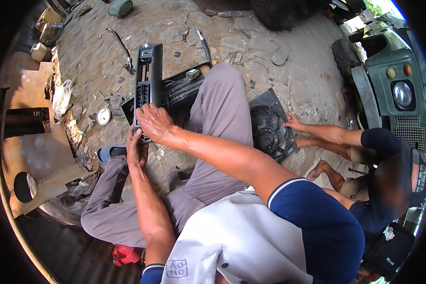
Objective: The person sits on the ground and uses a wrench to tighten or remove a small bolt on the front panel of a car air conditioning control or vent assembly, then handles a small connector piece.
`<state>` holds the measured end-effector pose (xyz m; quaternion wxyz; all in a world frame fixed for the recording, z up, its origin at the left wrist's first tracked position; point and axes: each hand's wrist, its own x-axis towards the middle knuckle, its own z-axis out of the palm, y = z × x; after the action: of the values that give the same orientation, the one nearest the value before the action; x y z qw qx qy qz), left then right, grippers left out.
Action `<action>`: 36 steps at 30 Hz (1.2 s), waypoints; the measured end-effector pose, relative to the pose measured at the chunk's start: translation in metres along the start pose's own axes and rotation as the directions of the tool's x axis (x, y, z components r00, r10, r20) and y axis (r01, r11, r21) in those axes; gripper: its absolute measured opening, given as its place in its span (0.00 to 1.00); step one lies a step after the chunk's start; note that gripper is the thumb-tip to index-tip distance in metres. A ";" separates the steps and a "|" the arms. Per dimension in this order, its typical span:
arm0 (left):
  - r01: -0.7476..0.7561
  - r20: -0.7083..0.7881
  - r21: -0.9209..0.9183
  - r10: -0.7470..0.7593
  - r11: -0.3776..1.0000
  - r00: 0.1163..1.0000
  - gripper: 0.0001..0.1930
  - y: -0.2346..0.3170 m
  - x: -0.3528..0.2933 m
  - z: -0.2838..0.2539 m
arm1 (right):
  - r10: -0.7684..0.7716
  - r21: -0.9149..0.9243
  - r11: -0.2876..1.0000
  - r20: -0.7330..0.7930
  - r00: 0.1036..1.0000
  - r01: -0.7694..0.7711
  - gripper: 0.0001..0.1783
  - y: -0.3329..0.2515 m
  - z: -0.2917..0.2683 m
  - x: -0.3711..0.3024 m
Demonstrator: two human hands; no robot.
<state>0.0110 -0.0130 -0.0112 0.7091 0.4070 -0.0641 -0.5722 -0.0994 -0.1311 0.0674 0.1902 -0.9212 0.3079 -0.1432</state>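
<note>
A long black plastic vent panel [149,75] with slatted louvres stands lengthwise in front of me, its far end pointing away. My left hand [137,150] is closed round its near end, thumb and fingers along the edge. Across the panel's lower part lies my right hand [155,122], fingers curled on its face; whatever the fingertips press on is hidden. Behind and beside the panel rests a black open housing [182,87] with a small part on it, partly covered by my raised knee. A round white-faced gauge [103,116] lies on the ground to the left.
At the right, a co-worker's hand [294,121] touches a black fan in a square shroud [266,128]. Black hoses [121,47] lie on the stony ground farther off. Cut tan sheet [42,156] stands at the left; a green vehicle [397,75] is at the far right.
</note>
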 end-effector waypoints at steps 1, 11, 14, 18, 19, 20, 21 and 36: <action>0.003 0.021 0.022 -0.003 1.000 1.000 0.27 0.000 0.001 -0.002 | -0.021 0.027 0.999 -0.004 1.000 0.021 0.17 0.003 -0.003 -0.002; 0.014 0.009 -0.070 -0.013 0.997 1.000 0.29 0.000 0.005 -0.002 | 0.022 0.190 0.980 0.211 0.977 -0.063 0.11 0.013 -0.025 0.015; 0.016 -0.012 -0.064 -0.017 0.998 1.000 0.31 0.001 0.002 0.002 | 0.001 0.227 0.970 0.354 0.935 -0.087 0.13 0.027 -0.037 0.032; 0.001 -0.008 -0.076 -0.001 0.997 1.000 0.30 0.006 -0.001 0.011 | 0.009 0.304 0.947 0.297 0.955 -0.103 0.12 0.046 -0.046 0.041; 0.002 -0.007 -0.065 -0.002 0.998 1.000 0.31 0.006 -0.002 0.007 | 0.005 0.314 0.944 0.284 0.959 -0.098 0.12 0.047 -0.046 0.041; 0.009 0.003 -0.055 -0.009 0.998 1.000 0.33 0.007 -0.001 0.009 | -0.008 0.330 0.940 0.290 0.957 -0.092 0.13 0.049 -0.047 0.043; 0.005 0.009 -0.056 -0.004 0.998 1.000 0.33 0.007 -0.001 0.010 | -0.026 0.333 0.940 0.286 0.958 -0.074 0.13 0.049 -0.047 0.043; -0.001 -0.022 -0.109 -0.002 0.994 1.000 0.32 0.006 -0.002 0.011 | -0.134 0.238 0.970 0.317 0.939 0.058 0.11 0.032 -0.036 0.032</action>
<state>0.0088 -0.0164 0.0004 0.7309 0.3738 -0.0249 -0.5705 -0.1053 -0.1845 0.0900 0.3349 -0.9186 0.2078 -0.0297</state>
